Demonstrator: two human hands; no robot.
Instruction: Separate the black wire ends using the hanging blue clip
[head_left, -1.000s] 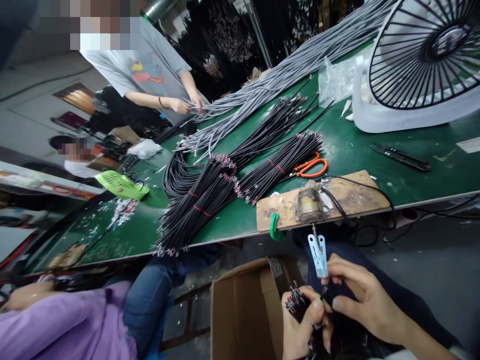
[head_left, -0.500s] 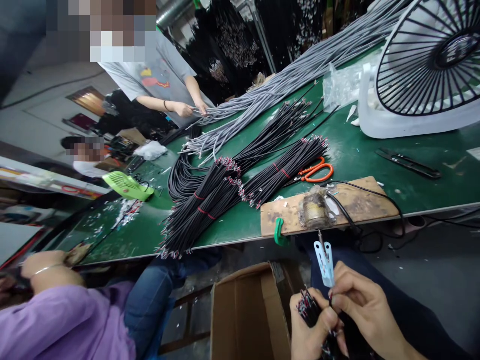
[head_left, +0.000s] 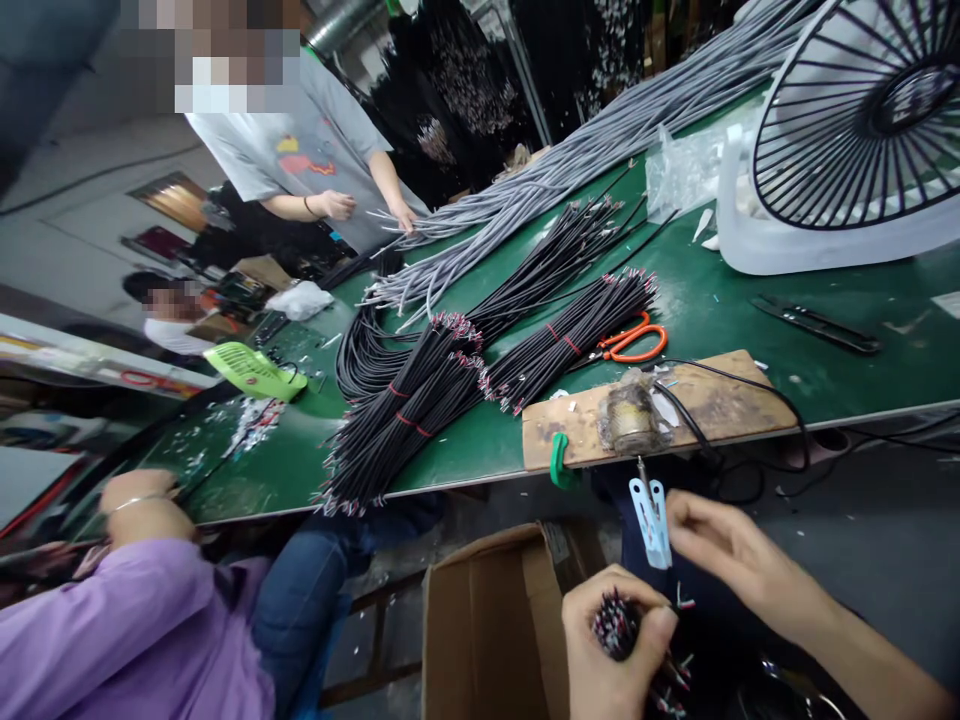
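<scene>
My left hand point(head_left: 611, 655) is closed around a bundle of black cables point(head_left: 616, 625), whose stripped ends with thin coloured wires point up out of the fist. Beside its thumb a single cable end point(head_left: 684, 600) with splayed wires sticks out. My right hand point(head_left: 724, 550) is open, fingers stretched toward the right side of a light blue clothespin point(head_left: 651, 530); whether they touch it I cannot tell. The clothespin hangs on the shaft of a small motor point(head_left: 631, 418), which is fixed to a wooden board point(head_left: 724, 400) at the table edge.
Black cable bundles point(head_left: 405, 420) tied with red bands lie on the green table point(head_left: 465, 470). Nearby are orange-handled scissors point(head_left: 637, 340), black snips point(head_left: 817, 325), a white fan point(head_left: 787, 245) and long grey cables point(head_left: 570, 160). A cardboard box point(head_left: 487, 620) stands below. Co-workers sit and stand leftward.
My right hand has moved from the cable end below the clothespin up to the clothespin's right side. My left hand still grips the bundle, its cut ends now facing me more.
</scene>
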